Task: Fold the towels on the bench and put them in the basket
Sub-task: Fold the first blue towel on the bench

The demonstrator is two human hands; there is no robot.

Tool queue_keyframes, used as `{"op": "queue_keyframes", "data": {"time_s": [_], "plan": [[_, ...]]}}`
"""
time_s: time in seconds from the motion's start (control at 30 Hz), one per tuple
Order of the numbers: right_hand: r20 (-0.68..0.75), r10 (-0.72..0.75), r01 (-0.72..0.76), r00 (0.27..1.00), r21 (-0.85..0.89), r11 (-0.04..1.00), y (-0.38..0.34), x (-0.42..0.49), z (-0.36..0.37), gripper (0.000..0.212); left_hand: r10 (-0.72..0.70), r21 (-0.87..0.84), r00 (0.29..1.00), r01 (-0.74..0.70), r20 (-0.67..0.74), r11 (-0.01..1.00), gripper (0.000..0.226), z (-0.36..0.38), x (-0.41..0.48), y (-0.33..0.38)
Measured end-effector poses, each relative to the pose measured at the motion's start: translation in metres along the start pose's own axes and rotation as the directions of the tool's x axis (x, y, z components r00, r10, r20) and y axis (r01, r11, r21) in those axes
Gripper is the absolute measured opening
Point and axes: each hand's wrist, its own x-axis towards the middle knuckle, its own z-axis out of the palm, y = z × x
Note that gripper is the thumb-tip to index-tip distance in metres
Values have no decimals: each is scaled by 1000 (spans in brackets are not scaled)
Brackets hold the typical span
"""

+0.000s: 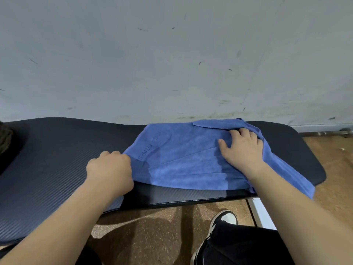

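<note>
Scuffed pale grey wall (172,54) backs a dark padded table (57,150) topped with a ribbed mat, where a person works on a blue microfibre towel (181,165) spread across its right half. The left hand (109,169) grips the towel's left edge, its fingers (116,153) curled round the fabric. The right hand (242,148) presses flat on the cloth near the far right corner, fingers (234,133) spread apart and holding nothing, just beside a narrow flap turned over along the wall side.

The towel's right end hangs off the table's front corner towards the brown speckled floor (152,226). Its weight could pull the half-made fold askew, or drag the cloth down, once the right hand lifts. Creases running slantwise under the palm suggest the layers are not square, so a fold made now would likely come out crooked. The ribbed mat may also catch the pile and bunch the towel if the left hand pulls sideways.

The wall stands tight behind the table, leaving little room beyond the far edge. A white frame leg (261,215), a black-and-white shoe (225,219) and a black trouser leg (238,245) sit below the front edge, near the hanging end. A dark rounded shape (4,138) at the far left, cut off by the frame, rests on the table; whether it is the basket cannot be told, and no other towel shows.
</note>
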Motion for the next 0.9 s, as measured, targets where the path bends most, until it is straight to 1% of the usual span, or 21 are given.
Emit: {"op": "queue_keyframes", "data": {"time_s": [0.07, 0.1, 0.13, 0.17, 0.2, 0.23, 0.27, 0.3, 0.33, 0.4, 0.43, 0.47, 0.53, 0.6, 0.67, 0.7, 0.77, 0.9], "plan": [[2, 58, -58, 998, 7, 998, 16, 4, -2, 57, 49, 22, 998, -48, -38, 999, 28, -2, 4, 6], [18, 60, -61, 998, 20, 998, 21, 6, -2, 55, 100, -5, 990, -101, -98, 995, 37, 0, 6, 13], [33, 38, -39, 999, 41, 998, 25, 6, -2, 53, 177, -75, 964, -195, -197, 978, 43, 5, 7, 23], [43, -3, 0, 999, 66, 998, 27, 6, -2, 51, 265, -157, 915, -323, -304, 933, 45, 10, 5, 35], [51, -50, 45, 997, 93, 995, 30, 7, -1, 49, 342, -215, 863, -439, -372, 872, 45, 15, 2, 51], [66, -88, 80, 994, 119, 990, 31, 6, -2, 47, 421, -231, 816, -532, -395, 815, 48, 19, 0, 69], [85, -111, 98, 990, 141, 985, 33, 7, -3, 47, 495, -232, 795, -586, -350, 777, 54, 21, -1, 89], [101, -118, 102, 988, 157, 982, 36, 7, -4, 48, 543, -243, 790, -607, -284, 757, 61, 22, -2, 111], [110, -117, 98, 987, 167, 981, 39, 9, -5, 50, 563, -250, 802, -598, -201, 762, 67, 22, -2, 133], [109, -94, 72, 990, 186, 980, 49, 10, -8, 51, 577, -228, 807, -590, -127, 775, 71, 19, -1, 174], [110, -81, 59, 991, 192, 980, 54, 11, -10, 50, 576, -202, 807, -590, -131, 782, 69, 19, 0, 188], [111, -70, 48, 991, 190, 981, 60, 12, -11, 46, 559, -169, 813, -582, -163, 796, 63, 21, 3, 198], [134, -46, 23, 990, 169, 985, 71, 15, -11, 36, 494, -102, 814, -544, -307, 833, 46, 25, 9, 202], [165, -13, -15, 986, 168, 986, 82, 18, -9, 25, 449, -90, 788, -529, -420, 844, 32, 30, 15, 189], [159, 1, -30, 987, 182, 983, 93, 21, -5, 18, 440, -65, 773, -522, -457, 850, 25, 34, 19, 166], [145, -4, -26, 989, 201, 979, 97, 21, -4, 18, 425, -58, 783, -502, -454, 863, 23, 35, 19, 152], [114, -15, -13, 993, 244, 970, 101, 22, -1, 27, 365, -68, 838, -426, -404, 902, 22, 33, 13, 122], [107, -22, -2, 994, 223, 975, 98, 21, -3, 48, 212, -86, 937, -244, -278, 966, 20, 30, 0, 67]]}}
